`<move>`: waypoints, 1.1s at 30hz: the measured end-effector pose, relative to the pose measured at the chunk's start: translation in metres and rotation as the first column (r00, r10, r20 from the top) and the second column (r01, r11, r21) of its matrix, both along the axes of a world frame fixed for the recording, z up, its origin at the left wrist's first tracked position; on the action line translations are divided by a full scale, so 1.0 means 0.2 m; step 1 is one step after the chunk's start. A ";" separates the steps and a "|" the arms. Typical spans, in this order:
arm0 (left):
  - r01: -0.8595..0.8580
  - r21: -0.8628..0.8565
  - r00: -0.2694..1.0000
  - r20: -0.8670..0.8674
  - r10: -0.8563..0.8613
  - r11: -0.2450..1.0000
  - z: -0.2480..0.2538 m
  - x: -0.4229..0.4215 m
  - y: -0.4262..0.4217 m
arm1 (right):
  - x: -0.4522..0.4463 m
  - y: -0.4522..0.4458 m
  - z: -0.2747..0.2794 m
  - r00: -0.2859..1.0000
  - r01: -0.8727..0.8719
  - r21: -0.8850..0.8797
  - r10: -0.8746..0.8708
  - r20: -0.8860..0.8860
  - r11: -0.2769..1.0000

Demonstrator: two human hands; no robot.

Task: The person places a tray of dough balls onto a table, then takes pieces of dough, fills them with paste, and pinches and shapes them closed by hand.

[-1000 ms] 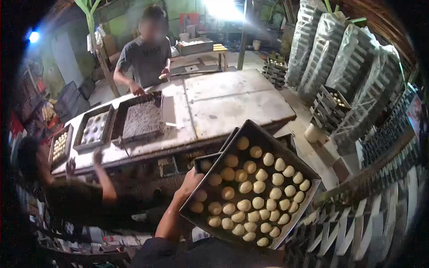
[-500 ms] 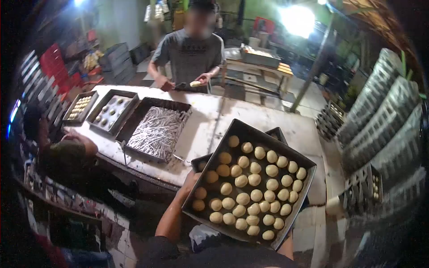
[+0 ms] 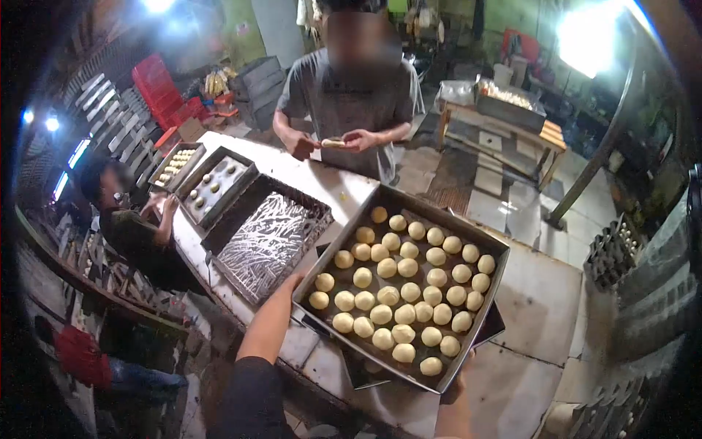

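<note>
Between my two hands is a dark metal baking tray (image 3: 447, 222) with several rows of round pale dough balls (image 3: 407, 267), held slightly tilted over the table. My left hand (image 3: 287, 291) grips its left corner, and my right hand (image 3: 458, 384) is around the near right corner, its fingers partly hidden under the rim. Beneath it, corners of another dark tray (image 3: 490, 326) stick out on the table. To the left lies a tray (image 3: 240, 207) filled with whitish thin strips.
A co-worker (image 3: 344, 95) across the white table (image 3: 530, 293) holds a small piece of dough. Two trays with dough pieces, the nearer one a pale-lined tray (image 3: 221, 192), stand further left beside another person (image 3: 131, 227). Stacked trays (image 3: 614, 249) stand on the right.
The tray of dough balls has shifted slightly left and now sits over the table, with both arms reaching further forward. My view has swung left. The co-worker's hands have come together around the dough.
</note>
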State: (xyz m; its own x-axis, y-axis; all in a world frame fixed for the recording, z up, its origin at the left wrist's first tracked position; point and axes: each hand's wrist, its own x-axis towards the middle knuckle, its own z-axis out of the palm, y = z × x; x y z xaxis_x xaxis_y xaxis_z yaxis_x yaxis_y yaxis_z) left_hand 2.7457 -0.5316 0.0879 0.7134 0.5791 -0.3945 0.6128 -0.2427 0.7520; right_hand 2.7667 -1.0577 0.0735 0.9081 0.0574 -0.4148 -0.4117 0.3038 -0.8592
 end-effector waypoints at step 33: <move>0.669 0.191 0.649 0.318 -0.691 0.718 0.44 -1.13 -0.26 | -1.81 -0.32 -0.26 0.578 0.725 -0.395 -0.810 -0.096 0.564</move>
State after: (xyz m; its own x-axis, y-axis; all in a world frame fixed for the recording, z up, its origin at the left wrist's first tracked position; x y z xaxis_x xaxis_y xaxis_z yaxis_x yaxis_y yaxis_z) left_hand 2.5192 -0.5836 0.1762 0.9933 -0.1120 -0.0284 -0.0356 -0.5307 0.8468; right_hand 2.4052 -1.1213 0.0211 0.4117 -0.7693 -0.4886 -0.3392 0.3683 -0.8656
